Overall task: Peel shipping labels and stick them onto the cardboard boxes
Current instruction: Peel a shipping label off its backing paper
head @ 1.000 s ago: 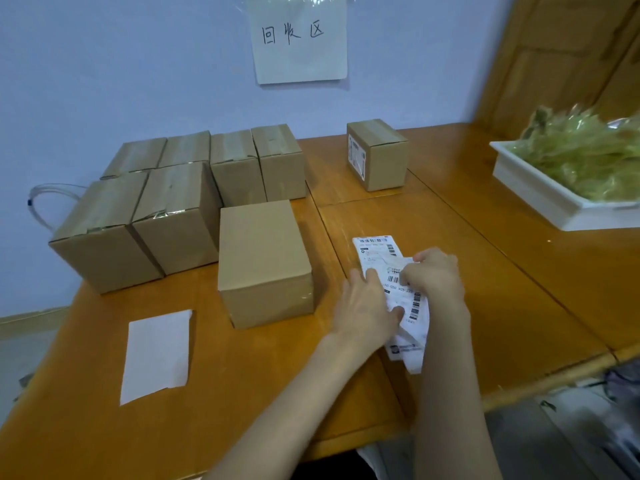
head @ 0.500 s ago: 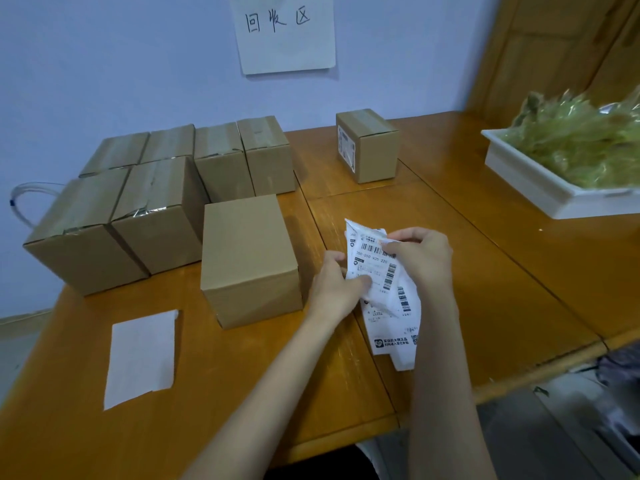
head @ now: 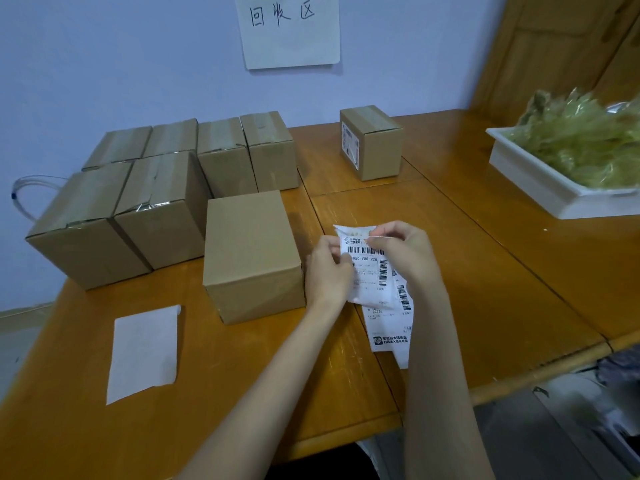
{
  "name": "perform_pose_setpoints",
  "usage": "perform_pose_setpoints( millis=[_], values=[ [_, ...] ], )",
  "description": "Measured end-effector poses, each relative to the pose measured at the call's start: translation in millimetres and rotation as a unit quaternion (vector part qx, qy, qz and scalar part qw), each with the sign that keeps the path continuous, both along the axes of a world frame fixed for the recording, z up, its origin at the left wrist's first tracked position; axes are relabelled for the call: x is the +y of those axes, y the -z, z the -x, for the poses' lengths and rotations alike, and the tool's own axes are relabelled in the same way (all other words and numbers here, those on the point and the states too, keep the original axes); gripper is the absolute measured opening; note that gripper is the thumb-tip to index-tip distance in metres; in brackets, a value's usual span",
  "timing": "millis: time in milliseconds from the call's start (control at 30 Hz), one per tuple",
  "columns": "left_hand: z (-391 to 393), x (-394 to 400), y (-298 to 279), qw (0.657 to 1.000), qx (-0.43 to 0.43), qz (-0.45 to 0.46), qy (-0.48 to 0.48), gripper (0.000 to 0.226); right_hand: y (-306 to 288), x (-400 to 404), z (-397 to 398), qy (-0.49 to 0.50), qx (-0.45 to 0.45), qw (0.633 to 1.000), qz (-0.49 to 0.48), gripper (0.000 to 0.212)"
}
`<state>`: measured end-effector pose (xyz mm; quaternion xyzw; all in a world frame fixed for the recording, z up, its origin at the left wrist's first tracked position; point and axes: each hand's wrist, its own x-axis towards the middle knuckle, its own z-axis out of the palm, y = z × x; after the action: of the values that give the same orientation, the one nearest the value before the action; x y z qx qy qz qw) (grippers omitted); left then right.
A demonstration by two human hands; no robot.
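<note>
Both hands are holding a strip of shipping labels [head: 377,271] just above the glossy orange-brown wooden counter [head: 485,271], right of centre. The left hand [head: 327,268] is pinching the strip's left edge with curled fingers, and the right hand [head: 405,251] is pinching its top corner between thumb and forefinger; the thin white paper, printed with black barcodes, is crumpling and trailing down toward the near edge. Just left of the hands, a plain matte cardboard box [head: 251,254] is standing on the counter, its top bare. Farther left and behind it, six taped boxes [head: 162,188] of the same brown cardboard are sitting packed together, their tape seams shining. A smaller box [head: 372,142] is standing alone at the far side, with a label on its left face. A blank white rectangular sheet [head: 143,353] is lying flat at the near left. At the far right, a white rectangular tray [head: 540,188] is holding a heap of crinkly yellow-green transparent film [head: 581,147].
</note>
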<state>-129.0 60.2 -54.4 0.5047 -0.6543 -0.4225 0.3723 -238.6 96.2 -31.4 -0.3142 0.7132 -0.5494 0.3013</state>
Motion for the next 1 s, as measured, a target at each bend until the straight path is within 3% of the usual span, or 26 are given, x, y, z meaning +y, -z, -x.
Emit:
perform_pose_setpoints(
  millis=[133, 333, 500, 733, 867, 1000],
  values=[
    [1, 2, -1, 0.997, 0.059, -0.023, -0.031, 0.015, 6, -4, -1, 0.004, 0.011, 1.000, 0.015, 0.013],
    [4, 3, -1, 0.990, 0.110, -0.052, -0.076, 0.012, 14, -10, -4, 0.054, 0.095, 0.994, 0.011, 0.042],
    [6, -5, 4, 0.995, 0.022, -0.093, -0.015, 0.015, 23, -16, -6, 0.074, 0.116, 0.990, -0.013, 0.023],
    [3, 2, 6, 0.995, -0.092, -0.038, 0.029, 0.013, 26, -20, -1, 0.103, 0.162, 0.981, 0.004, 0.048],
    [4, 3, 10, 0.990, -0.138, -0.004, 0.034, 0.039, 23, -20, 0, 0.182, 0.156, 0.970, 0.051, 0.049],
    [7, 2, 13, 0.971, -0.223, 0.046, 0.066, 0.061, 13, -20, -5, 0.257, 0.134, 0.940, 0.182, 0.033]
  ],
)
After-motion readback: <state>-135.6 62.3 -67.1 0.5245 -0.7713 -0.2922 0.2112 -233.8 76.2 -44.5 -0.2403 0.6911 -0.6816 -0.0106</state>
